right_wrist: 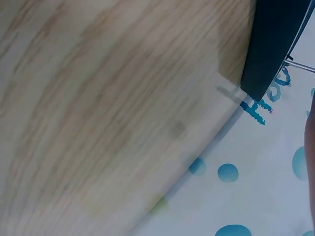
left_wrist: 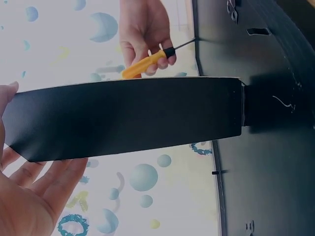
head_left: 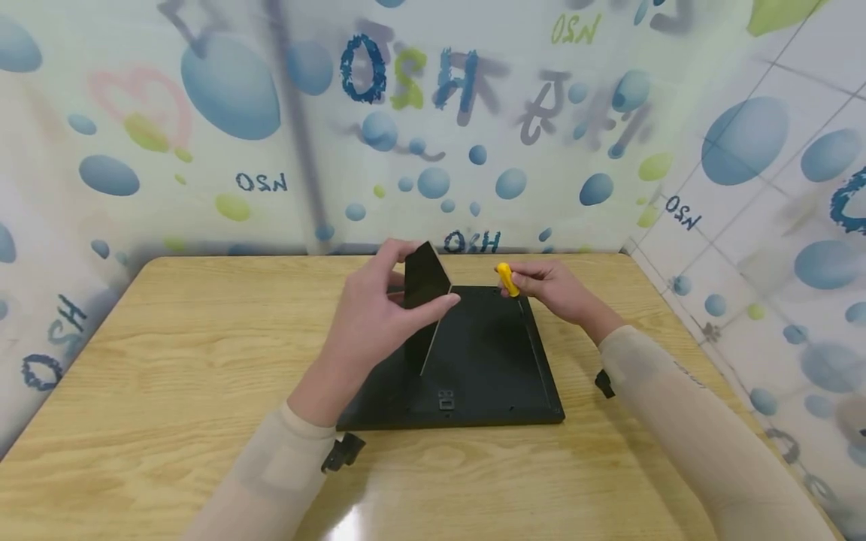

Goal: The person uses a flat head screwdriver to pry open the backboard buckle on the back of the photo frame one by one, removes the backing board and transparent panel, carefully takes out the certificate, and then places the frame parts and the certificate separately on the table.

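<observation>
A flat black rectangular board [head_left: 487, 353], like the back of a picture frame, lies on the wooden table. From it rises a black stand leg [head_left: 426, 282], tilted up and joined to the board at its lower end in the left wrist view. My left hand [head_left: 368, 308] holds the leg's raised end between thumb and fingers. At the board's far right corner, my right hand [head_left: 551, 289] grips a yellow-handled screwdriver [head_left: 507, 279]. Its thin metal shaft [left_wrist: 185, 44] reaches the board's edge in the left wrist view. Only a sliver of the right hand appears in the right wrist view.
The light wooden table [head_left: 203, 361] stretches out on both sides of the board. A wall [head_left: 433, 150] printed with blue and green bubbles stands right behind the table. A tiled wall [head_left: 758, 225] closes in on the right. Small black wrist mounts [head_left: 343, 452] hang below the sleeves.
</observation>
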Tool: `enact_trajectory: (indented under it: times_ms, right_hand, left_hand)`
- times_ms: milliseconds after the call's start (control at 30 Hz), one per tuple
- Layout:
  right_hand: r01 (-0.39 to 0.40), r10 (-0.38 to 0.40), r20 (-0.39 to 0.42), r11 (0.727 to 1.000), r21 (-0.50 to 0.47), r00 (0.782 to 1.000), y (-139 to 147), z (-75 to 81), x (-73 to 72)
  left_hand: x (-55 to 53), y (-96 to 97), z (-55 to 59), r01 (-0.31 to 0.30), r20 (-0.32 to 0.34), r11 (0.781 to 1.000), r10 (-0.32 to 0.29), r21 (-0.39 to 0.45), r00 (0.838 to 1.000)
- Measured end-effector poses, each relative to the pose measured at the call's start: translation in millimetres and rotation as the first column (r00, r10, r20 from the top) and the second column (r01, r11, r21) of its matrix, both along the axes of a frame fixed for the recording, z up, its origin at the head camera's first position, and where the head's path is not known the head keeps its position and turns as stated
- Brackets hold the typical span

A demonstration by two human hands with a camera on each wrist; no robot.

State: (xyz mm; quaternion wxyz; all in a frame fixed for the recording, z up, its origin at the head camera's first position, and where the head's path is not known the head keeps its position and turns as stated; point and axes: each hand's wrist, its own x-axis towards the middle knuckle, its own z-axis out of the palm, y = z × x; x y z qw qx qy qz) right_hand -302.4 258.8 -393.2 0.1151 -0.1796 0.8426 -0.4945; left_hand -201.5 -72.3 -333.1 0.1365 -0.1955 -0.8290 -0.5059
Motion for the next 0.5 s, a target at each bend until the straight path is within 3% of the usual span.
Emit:
enact_trajectory:
  times_ms: [133, 233, 500]
  right_hand:
    - [-0.006, 0.006, 0.017, 0.999, -0.035, 1.0, 4.1, -0.5, -0.5]
    - [-0.004, 0.009, 0.037, 0.991, -0.135, 0.999, 11.1, -2.8, -0.3]
    - [-0.04, 0.056, 0.034, 0.931, -0.362, 0.998, 29.9, -9.5, 5.0]
  left_hand:
    - [0.3, -0.8, -1.3, -0.005, -0.001, 1.0, 0.005, 0.003, 1.0]
    - [0.1, -0.7, -1.9, -0.005, 0.004, 1.0, 0.005, 0.004, 1.0]
    - [-0.8, -0.8, -1.2, 0.0, 0.018, 1.0, -0.001, 0.012, 1.0]
